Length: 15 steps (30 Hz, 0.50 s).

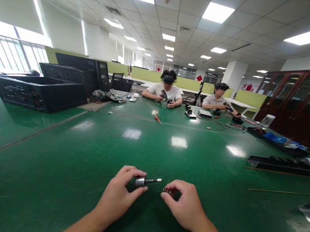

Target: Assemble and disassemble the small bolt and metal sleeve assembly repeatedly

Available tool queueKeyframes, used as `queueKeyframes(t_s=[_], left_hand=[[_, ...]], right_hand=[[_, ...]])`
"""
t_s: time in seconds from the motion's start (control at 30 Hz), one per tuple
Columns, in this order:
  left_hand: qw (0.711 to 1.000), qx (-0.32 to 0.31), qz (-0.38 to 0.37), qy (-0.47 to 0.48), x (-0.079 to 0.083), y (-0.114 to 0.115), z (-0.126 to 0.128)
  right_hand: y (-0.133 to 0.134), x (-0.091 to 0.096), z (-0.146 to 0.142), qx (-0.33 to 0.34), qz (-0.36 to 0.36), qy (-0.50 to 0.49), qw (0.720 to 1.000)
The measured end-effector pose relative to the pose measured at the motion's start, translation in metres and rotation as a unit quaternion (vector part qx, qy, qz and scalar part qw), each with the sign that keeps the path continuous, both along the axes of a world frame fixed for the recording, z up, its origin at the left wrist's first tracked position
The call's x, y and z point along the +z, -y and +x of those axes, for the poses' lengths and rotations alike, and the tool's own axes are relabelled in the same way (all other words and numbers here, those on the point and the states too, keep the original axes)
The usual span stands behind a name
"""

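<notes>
Metal cylinder with thin rod [141, 181] pinched in your left hand [115, 193], above the bench [149, 151], toward your edge. Your right hand [186, 205] pinches a small dark part [168, 190]. Orange screwdriver [158, 120] lies toward the far edge.

Open tabletop [148, 154] beyond left hand [116, 192]; screwdriver [158, 120] in way farther out.
</notes>
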<state>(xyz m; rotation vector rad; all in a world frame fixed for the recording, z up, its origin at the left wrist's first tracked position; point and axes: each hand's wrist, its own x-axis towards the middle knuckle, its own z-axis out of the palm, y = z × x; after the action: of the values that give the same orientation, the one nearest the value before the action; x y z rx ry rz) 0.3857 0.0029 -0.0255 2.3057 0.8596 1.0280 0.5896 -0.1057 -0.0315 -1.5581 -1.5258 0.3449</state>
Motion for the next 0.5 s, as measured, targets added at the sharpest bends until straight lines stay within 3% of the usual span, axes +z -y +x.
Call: queueKeyframes(t_s=[0.07, 0.17, 0.3, 0.4, 0.5], left_hand=[[0.999, 0.032, -0.02, 0.013, -0.002, -0.006, 0.0], [0.992, 0.043, -0.112, 0.04, -0.009, -0.015, 0.002], [0.95, 0.034, -0.282, 0.133, -0.016, -0.02, 0.007], [0.909, 0.043, -0.373, 0.179, -0.008, -0.016, 0.004], [0.92, 0.085, -0.351, 0.15, 0.008, -0.017, -0.025]], right_hand=[[-0.001, 0.001, -0.001, -0.001, -0.003, 0.003, 1.0], [-0.002, 0.001, -0.002, 0.0, -0.006, 0.01, 1.0], [-0.004, 0.0, -0.002, -0.006, -0.019, 0.001, 1.0], [-0.005, -0.001, -0.002, -0.015, -0.03, -0.012, 0.999], [-0.005, 0.0, -0.004, -0.007, -0.031, -0.02, 0.999]])
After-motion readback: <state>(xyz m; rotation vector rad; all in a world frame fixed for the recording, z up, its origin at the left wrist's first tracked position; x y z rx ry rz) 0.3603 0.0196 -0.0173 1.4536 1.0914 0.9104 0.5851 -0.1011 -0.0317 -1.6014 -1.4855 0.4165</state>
